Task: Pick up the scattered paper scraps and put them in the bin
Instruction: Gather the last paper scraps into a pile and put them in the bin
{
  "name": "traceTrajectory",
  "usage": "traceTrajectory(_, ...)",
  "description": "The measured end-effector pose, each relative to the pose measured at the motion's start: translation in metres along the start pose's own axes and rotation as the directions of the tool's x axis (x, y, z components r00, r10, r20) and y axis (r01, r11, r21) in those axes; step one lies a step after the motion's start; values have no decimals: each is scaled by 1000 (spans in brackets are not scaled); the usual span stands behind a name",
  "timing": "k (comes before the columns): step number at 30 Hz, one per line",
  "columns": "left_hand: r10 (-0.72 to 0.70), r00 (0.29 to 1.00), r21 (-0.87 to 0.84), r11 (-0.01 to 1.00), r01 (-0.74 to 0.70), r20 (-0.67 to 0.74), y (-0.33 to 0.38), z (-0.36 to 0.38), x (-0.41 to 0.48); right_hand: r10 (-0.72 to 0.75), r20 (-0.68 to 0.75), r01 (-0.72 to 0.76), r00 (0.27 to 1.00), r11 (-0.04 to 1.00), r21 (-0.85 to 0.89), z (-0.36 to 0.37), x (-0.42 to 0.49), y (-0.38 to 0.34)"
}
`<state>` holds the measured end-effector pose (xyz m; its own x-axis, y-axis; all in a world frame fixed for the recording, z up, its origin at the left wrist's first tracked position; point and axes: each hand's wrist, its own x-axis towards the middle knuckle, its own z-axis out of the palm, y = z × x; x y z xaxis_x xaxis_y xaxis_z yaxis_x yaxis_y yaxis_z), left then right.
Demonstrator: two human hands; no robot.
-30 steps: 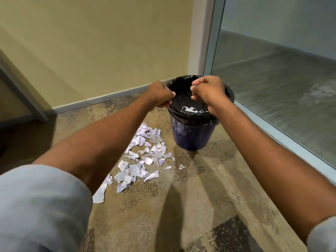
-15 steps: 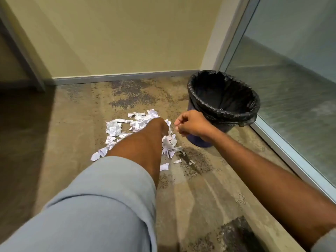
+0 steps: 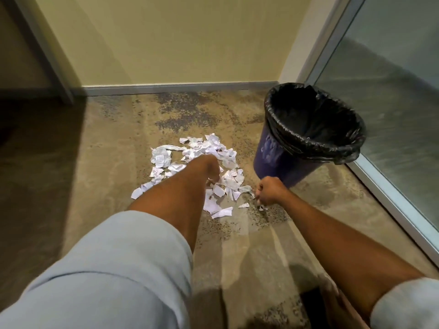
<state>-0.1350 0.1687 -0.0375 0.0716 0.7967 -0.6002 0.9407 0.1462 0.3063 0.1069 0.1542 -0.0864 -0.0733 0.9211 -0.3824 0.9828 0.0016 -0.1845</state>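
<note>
White paper scraps [image 3: 161,159] lie in a loose pile on the mottled brown floor, left of a blue bin [image 3: 270,160] lined with a black bag. My left hand [image 3: 209,168] reaches down onto the middle of the pile, fingers curled under and hidden by the back of the hand. At the pile's right edge, close to the foot of the bin, my right hand [image 3: 268,191] is down at the floor with its fingers pinched together on a scrap. A few small scraps [image 3: 244,205] lie loose just in front of it.
The bin stands in a corner between a yellow wall with a grey baseboard [image 3: 180,87] and a glass panel in a metal frame [image 3: 392,186] on the right. A dark shadowed area covers the floor at the left [image 3: 35,162].
Both hands have left the bin's mouth and dropped to the floor. The left reached the pile first, then the right came down at its right edge. The view tilted down.
</note>
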Motion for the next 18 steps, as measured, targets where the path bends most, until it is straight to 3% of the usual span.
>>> traceTrajectory(7, -6, 999, 45, 999, 8, -45, -5, -9, -28, 5, -90, -7, 996, 1000, -18, 39, -6, 16)
traceTrajectory(12, 17, 999, 94, 995, -12, -44, -4, -5, -39, -37, -124, 52, 992, 991, 123, 49, -1, 18)
traceTrajectory(15, 26, 998, 96, 995, -19, -62, -8, 5, -39, 23, -218, 49, 976, 947, 317, 45, 6, 11)
traceTrajectory(18, 80, 992, 48, 996, -76, -100, -15, 29, -33, 2, -126, 46, 992, 926, 375, 37, 17, 7)
